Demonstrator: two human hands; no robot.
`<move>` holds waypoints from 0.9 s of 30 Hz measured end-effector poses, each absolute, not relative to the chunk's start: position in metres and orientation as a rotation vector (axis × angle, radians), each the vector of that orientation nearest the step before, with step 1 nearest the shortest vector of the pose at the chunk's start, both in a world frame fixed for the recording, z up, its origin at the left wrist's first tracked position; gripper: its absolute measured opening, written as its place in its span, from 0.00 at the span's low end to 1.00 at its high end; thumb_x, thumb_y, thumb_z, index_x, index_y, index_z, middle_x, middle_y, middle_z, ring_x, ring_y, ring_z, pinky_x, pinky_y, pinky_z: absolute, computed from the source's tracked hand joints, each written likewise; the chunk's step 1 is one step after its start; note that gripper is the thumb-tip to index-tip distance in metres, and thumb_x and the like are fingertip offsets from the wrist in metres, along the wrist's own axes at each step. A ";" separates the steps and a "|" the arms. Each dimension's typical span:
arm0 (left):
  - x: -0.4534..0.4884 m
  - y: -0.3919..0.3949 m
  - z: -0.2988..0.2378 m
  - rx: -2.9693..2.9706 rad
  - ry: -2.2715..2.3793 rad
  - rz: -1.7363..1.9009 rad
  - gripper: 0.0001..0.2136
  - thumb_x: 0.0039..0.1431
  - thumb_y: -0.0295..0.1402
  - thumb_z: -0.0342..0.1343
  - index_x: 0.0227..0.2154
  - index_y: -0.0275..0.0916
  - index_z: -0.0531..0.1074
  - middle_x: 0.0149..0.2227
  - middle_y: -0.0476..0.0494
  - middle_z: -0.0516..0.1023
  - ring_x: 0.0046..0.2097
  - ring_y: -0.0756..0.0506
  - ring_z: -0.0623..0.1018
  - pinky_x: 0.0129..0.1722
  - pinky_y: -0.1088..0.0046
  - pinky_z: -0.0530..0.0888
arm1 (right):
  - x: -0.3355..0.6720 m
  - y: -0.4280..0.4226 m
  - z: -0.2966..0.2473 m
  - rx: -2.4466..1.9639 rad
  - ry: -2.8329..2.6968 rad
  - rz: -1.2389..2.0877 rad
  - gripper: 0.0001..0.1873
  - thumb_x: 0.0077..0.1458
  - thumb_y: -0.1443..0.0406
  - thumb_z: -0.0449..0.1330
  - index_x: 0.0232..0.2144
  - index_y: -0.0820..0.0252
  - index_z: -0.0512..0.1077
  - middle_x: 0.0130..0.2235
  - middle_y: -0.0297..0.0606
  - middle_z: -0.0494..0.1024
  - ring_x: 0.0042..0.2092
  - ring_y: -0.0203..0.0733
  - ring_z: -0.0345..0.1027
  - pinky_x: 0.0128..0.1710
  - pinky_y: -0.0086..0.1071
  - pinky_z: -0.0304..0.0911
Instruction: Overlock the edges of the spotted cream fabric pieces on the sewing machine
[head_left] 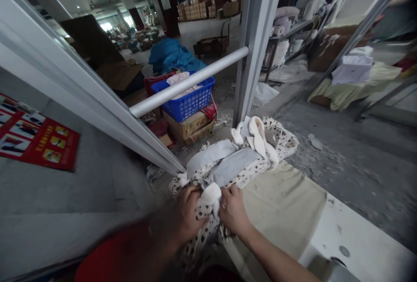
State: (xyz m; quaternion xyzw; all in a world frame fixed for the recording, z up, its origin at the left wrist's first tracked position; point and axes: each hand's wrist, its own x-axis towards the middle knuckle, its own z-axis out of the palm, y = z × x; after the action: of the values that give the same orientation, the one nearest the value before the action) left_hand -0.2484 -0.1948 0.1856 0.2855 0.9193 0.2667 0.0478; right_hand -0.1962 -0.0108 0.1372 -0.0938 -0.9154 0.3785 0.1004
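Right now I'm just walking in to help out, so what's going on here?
A person grips the near end of a spotted fabric with both hands. The left hand and right hand pinch a white tuft between them. The rest of the fabric, with grey strips on top, stretches away along the edge of a beige cloth. Beyond it, a blue basket sits on boxes.

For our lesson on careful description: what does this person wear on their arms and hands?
The left hand and right hand are bare, with no gloves and no rings that can be made out. The left arm seems to wear a red sleeve, which is blurred. The right forearm is uncovered, and no watch or band shows.
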 end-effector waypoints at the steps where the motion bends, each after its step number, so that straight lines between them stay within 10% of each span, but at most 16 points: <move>1: -0.248 -0.196 0.178 0.885 2.830 0.825 0.26 0.43 0.35 0.70 0.47 0.40 0.70 0.53 0.35 0.69 0.58 0.32 0.69 0.58 0.49 0.69 | -0.200 -0.010 0.139 -0.282 -2.767 1.101 0.09 0.46 0.74 0.60 0.32 0.61 0.75 0.35 0.45 0.70 0.44 0.53 0.59 0.45 0.42 0.57; 12: -0.236 -0.201 0.164 0.860 3.031 0.848 0.28 0.48 0.27 0.62 0.55 0.38 0.64 0.56 0.33 0.68 0.60 0.34 0.69 0.60 0.52 0.68 | -0.207 0.050 0.163 0.162 -2.429 2.243 0.10 0.47 0.59 0.67 0.23 0.60 0.75 0.41 0.39 0.74 0.45 0.48 0.70 0.46 0.37 0.65; 19: -0.247 -0.204 0.226 0.532 2.832 0.908 0.30 0.43 0.23 0.58 0.54 0.42 0.67 0.55 0.38 0.72 0.57 0.37 0.72 0.59 0.58 0.69 | -0.214 0.042 0.181 -0.113 -2.902 1.165 0.02 0.56 0.69 0.58 0.33 0.58 0.70 0.32 0.38 0.75 0.37 0.45 0.68 0.37 0.32 0.56; 27: -0.254 -0.230 0.299 0.571 2.503 0.785 0.19 0.46 0.27 0.59 0.44 0.45 0.73 0.45 0.47 0.76 0.43 0.43 0.78 0.42 0.69 0.74 | -0.225 0.040 0.177 -0.061 -2.958 1.044 0.02 0.55 0.69 0.58 0.32 0.59 0.69 0.32 0.39 0.76 0.38 0.45 0.69 0.37 0.31 0.54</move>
State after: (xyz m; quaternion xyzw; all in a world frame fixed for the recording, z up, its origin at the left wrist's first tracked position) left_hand -0.2539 -0.2305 0.2993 0.2073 0.9081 0.2849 0.2263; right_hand -0.2249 0.0398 0.1766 -0.0195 -0.9429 0.3326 0.0020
